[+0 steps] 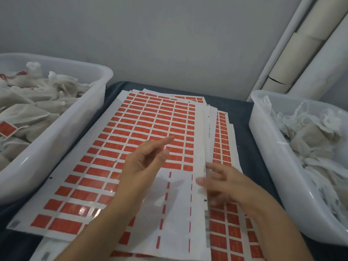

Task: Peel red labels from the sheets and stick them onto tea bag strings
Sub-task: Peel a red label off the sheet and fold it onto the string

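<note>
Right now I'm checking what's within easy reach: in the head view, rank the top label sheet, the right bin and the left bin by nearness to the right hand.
1. Top label sheet: the right hand is at its right edge.
2. Right bin: just to that hand's right, holding unlabelled tea bags.
3. Left bin: across the sheets, on the far left.

Top label sheet [120, 185]: white backing, grid of red labels [143, 127] with faint gold print; bare white patch at 5 o'clock, thin red dashes left. Tablecloth [243, 117]: dark navy. Bins at 9 o'clock [62, 132] and 3 o'clock [263, 132]: translucent white. Tea bags [28, 110]: beige-grey; a few with red tags [6, 129]. Wall [150, 34]: pale grey.
</note>
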Tool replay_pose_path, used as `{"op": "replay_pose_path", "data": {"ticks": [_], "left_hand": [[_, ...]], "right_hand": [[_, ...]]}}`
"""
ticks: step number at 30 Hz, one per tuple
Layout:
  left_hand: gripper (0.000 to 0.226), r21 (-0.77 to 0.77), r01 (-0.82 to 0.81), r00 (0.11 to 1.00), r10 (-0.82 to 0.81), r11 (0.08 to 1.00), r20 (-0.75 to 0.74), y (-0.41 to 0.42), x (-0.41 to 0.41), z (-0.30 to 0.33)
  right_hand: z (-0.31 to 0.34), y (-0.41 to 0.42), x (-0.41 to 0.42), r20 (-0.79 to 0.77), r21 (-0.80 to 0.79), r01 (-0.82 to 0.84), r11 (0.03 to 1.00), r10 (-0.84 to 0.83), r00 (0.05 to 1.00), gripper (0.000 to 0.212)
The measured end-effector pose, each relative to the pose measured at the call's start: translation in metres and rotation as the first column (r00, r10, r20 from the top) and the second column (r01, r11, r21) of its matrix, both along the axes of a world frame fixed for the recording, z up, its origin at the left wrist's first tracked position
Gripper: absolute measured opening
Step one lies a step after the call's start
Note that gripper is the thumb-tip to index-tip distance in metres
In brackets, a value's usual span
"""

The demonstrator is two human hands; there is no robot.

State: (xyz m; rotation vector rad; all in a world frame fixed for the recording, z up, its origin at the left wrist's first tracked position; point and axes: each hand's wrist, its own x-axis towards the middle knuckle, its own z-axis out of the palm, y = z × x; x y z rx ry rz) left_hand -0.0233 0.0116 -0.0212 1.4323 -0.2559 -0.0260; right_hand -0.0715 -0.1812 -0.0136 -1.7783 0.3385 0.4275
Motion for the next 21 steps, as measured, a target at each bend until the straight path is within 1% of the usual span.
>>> {"op": "replay_pose_path", "data": {"ticks": [1,2,3,4,5,6,7,8,9,10,12,13,14,16,17,18,19,20,21], "left_hand": [[0.024,-0.005,-0.003,1.0,0.003,1.0,-0.001,0.0,0.0,0.001],[0.023,0.002,-0.009,1.0,0.009,1.0,0.011,0.0,0.001,0.001],[0.023,0.015,-0.01,1.0,0.01,1.0,0.028,0.001,0.001,0.002],[0.024,0.035,-0.01,0.998,0.008,0.999,0.058,0.002,0.001,0.004],[0.025,0.075,-0.01,0.994,0.002,0.997,0.106,0.003,0.001,0.005],[0.027,0.144,-0.015,0.985,-0.01,0.99,0.174,0.004,0.0,0.005],[0.029,0.237,-0.019,0.968,-0.042,0.971,0.249,0.004,-0.002,0.005],[0.032,0.35,-0.014,0.944,-0.102,0.937,0.313,0.004,-0.003,0.004],[0.035,0.466,0.005,0.915,-0.192,0.885,0.355,0.003,-0.006,0.002],[0.039,0.582,0.023,0.869,-0.304,0.813,0.391,0.002,-0.01,0.0],[0.049,0.769,-0.024,0.739,-0.506,0.638,0.444,-0.001,-0.015,-0.006],[0.052,0.823,-0.055,0.694,-0.571,0.565,0.438,-0.003,-0.016,-0.009],[0.051,0.841,-0.101,0.662,-0.595,0.532,0.456,-0.005,-0.018,-0.012],[0.042,0.809,-0.177,0.636,-0.562,0.561,0.529,-0.009,-0.02,-0.016],[0.038,0.781,-0.206,0.644,-0.519,0.59,0.562,-0.01,-0.02,-0.017],[0.035,0.75,-0.234,0.665,-0.461,0.619,0.588,-0.01,-0.019,-0.018],[0.033,0.71,-0.267,0.691,-0.385,0.652,0.613,-0.009,-0.017,-0.018],[0.033,0.669,-0.305,0.713,-0.304,0.678,0.633,-0.008,-0.015,-0.018],[0.033,0.649,-0.337,0.729,-0.247,0.683,0.638,-0.006,-0.014,-0.017]], "right_hand": [[0.0,0.003,-0.001,-0.02,0.003,-0.067,0.998,0.067,0.998,0.037],[-0.002,0.005,-0.001,-0.028,-0.008,-0.097,0.995,0.097,0.995,0.043],[-0.002,0.007,-0.001,-0.021,-0.027,-0.087,0.996,0.087,0.996,0.048],[-0.002,0.007,0.0,0.004,-0.047,-0.017,0.999,0.017,1.0,0.05],[-0.001,0.004,0.002,0.042,-0.047,0.099,0.994,-0.097,0.994,0.051],[0.0,-0.002,0.004,0.089,-0.025,0.232,0.972,-0.229,0.969,0.049],[0.001,-0.009,0.006,0.135,0.01,0.363,0.932,-0.361,0.923,0.046],[0.002,-0.017,0.006,0.155,0.054,0.464,0.884,-0.466,0.871,0.042],[0.002,-0.023,0.006,0.141,0.115,0.532,0.839,-0.544,0.827,0.039],[0.002,-0.028,0.006,0.104,0.194,0.561,0.805,-0.585,0.804,0.035],[0.0,-0.031,0.004,0.008,0.387,0.561,0.732,-0.611,0.792,0.023],[-0.002,-0.031,0.005,-0.025,0.462,0.543,0.701,-0.602,0.798,0.017],[-0.004,-0.028,0.005,-0.039,0.492,0.535,0.687,-0.597,0.802,0.013],[-0.008,-0.024,0.003,-0.005,0.482,0.527,0.7,-0.599,0.8,0.017],[-0.007,-0.021,0.003,0.028,0.497,0.518,0.695,-0.61,0.792,0.018],[-0.004,-0.018,0.003,0.063,0.555,0.478,0.681,-0.608,0.792,0.02],[0.001,-0.015,0.004,0.114,0.625,0.378,0.683,-0.559,0.821,0.03],[0.006,-0.009,0.007,0.107,0.661,0.313,0.682,-0.498,0.861,0.052],[0.008,-0.002,0.008,0.16,0.61,0.204,0.765,-0.372,0.914,0.074]]}}
